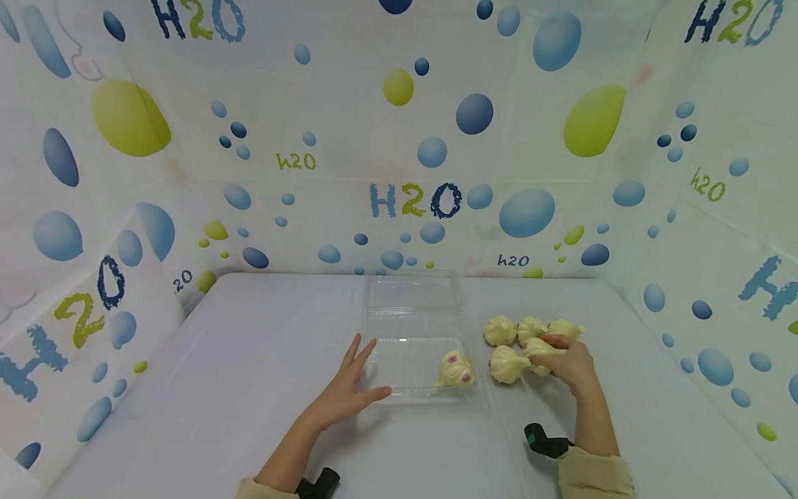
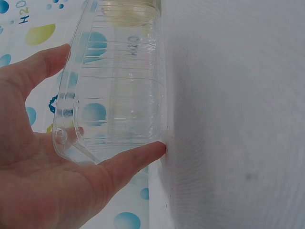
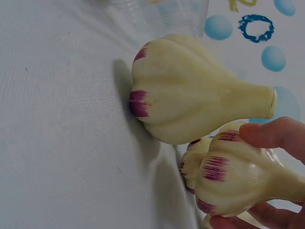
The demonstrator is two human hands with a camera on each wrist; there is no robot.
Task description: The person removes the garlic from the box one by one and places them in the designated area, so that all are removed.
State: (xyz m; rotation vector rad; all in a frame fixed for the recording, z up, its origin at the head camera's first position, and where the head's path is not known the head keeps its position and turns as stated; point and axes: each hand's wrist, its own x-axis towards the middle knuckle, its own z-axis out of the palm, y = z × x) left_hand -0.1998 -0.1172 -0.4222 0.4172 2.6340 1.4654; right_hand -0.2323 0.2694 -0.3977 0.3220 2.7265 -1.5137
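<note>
A clear plastic clamshell container (image 1: 399, 367) lies with its lid (image 1: 411, 298) folded back behind it. One cream garlic bulb (image 1: 456, 371) with purple marks sits in the right side of its base. At the container's left end is my left hand (image 1: 343, 394), fingers spread and straight, thumb along the near edge. Between thumb and fingers my right hand (image 1: 572, 362) grips a garlic bulb (image 3: 233, 174) by its rounded body, neck toward the palm. Close beside it, another garlic bulb (image 3: 186, 93) rests on the table, its neck pointing away from the surface.
Several more garlic bulbs, among them a back left one (image 1: 500, 331), are grouped to the right of the container. The white-covered table (image 1: 249, 346) is bounded by a patterned curtain (image 1: 337, 104) behind and at both sides.
</note>
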